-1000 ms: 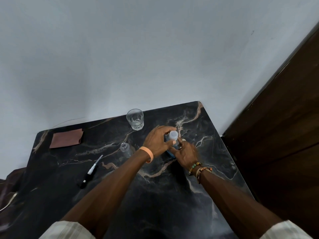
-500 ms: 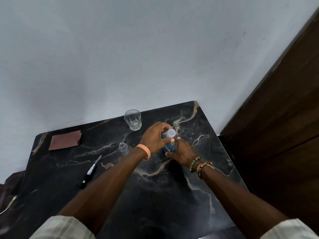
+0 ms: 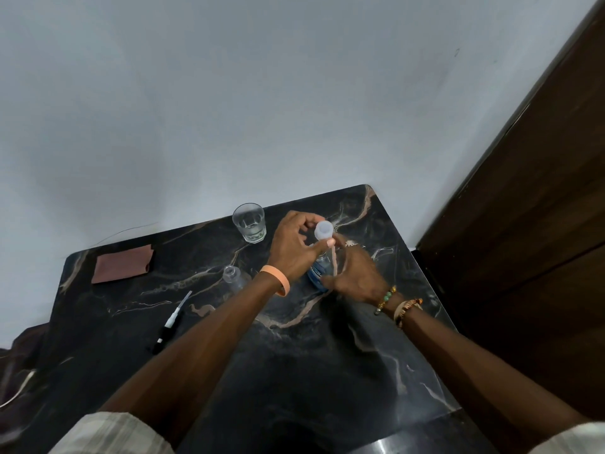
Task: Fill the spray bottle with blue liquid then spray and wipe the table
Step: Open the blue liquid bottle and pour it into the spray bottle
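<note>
A bottle of blue liquid point(image 3: 318, 273) stands on the dark marble table point(image 3: 294, 355) toward its far right. My left hand point(image 3: 293, 247) pinches its white cap point(image 3: 324, 231) from above. My right hand point(image 3: 355, 273) wraps round the bottle's body from the right and hides most of it. A small clear empty bottle point(image 3: 233, 277) stands open just left of my left wrist. Its black and white spray head with a thin tube point(image 3: 170, 322) lies flat on the table farther left.
A glass of water point(image 3: 249, 222) stands at the table's far edge. A brown cloth point(image 3: 122, 264) lies at the far left corner. A grey wall is behind the table and a dark wooden door point(image 3: 523, 224) is to the right.
Both hands stay on the blue bottle. The cap between my left fingers now sits a little higher above the bottle's body. The view has shifted slightly.
</note>
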